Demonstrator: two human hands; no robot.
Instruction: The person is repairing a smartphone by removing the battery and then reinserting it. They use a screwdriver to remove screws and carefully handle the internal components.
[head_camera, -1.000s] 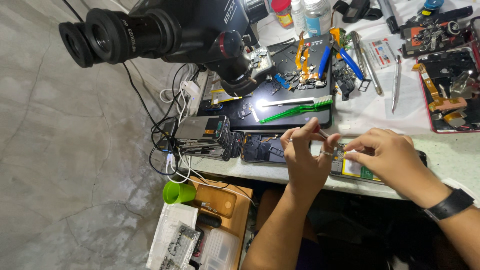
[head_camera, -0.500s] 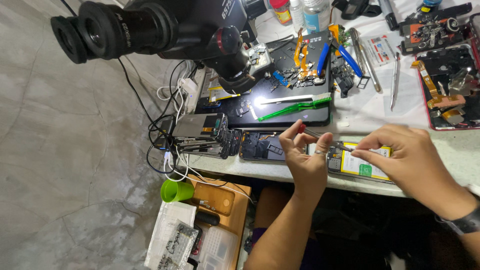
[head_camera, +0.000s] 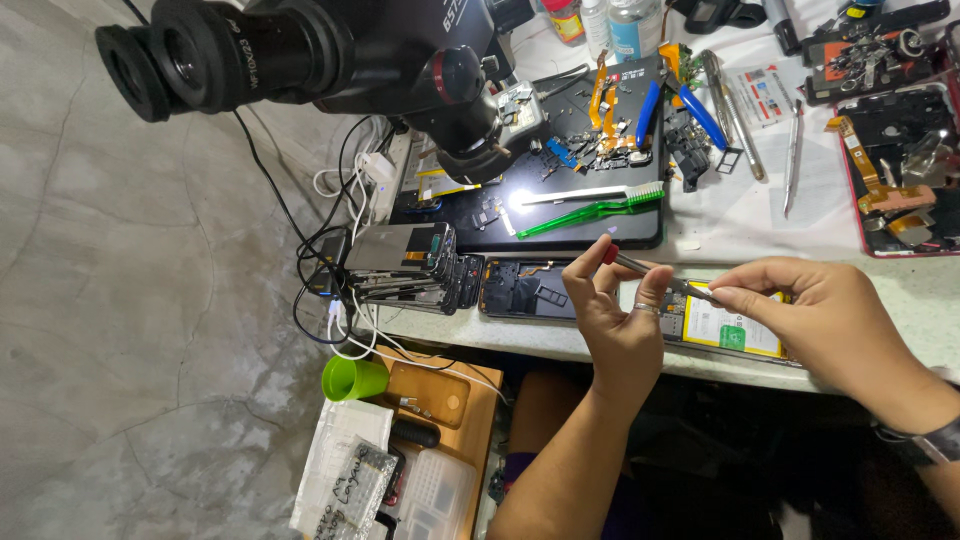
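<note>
Tweezers (head_camera: 655, 277), thin and metal with a red tip at their 10 o'clock end, are pinched between both hands above the opened phone (head_camera: 640, 310) on the desk (head_camera: 900, 300). The left hand (head_camera: 620, 320) closes fingertips on the red end; the right hand (head_camera: 820, 310) grips the other. They look light, stiff and slippery, best held mid-shaft. The phone's bared parts look fragile. A microscope (head_camera: 300, 50) hangs at 10 o'clock.

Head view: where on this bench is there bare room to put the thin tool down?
Bare white bench shows between the green brush and the red-framed phone, around the tweezers. A narrower strip lies right of the opened phone. The black mat under the microscope is crowded with parts. Both hands, left and right, grip the thin tool.
</note>
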